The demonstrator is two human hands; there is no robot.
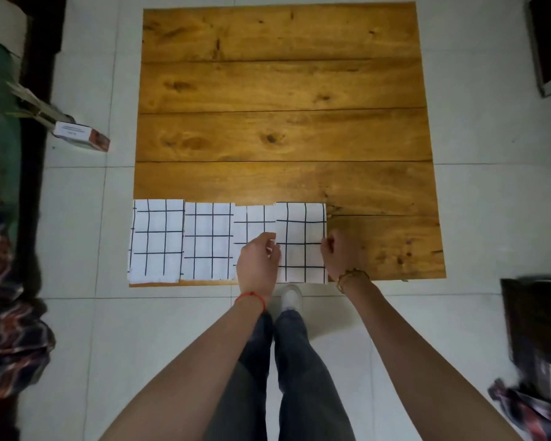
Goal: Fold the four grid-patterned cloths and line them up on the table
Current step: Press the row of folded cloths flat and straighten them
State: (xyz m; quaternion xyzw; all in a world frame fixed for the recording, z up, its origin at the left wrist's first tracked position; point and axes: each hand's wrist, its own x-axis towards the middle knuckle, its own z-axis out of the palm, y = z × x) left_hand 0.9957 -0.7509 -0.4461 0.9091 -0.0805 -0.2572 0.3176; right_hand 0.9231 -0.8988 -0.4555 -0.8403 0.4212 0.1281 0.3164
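Observation:
Several folded white cloths with black grid lines lie side by side along the near edge of the wooden table (280,90). From the left: first cloth (156,240), second cloth (208,240), third cloth (255,222), fourth cloth (301,240). The fourth overlaps the third's right edge. My left hand (258,259) pinches the fourth cloth's left edge and covers the third cloth's near part. My right hand (337,256) grips the fourth cloth's right edge, fingers curled.
The table stands on a pale tiled floor. A small box (81,136) lies on the floor to the left, with patterned fabric (7,329) beyond it. Dark furniture (535,323) is at the right. My legs and a white shoe (291,297) are below the table's edge.

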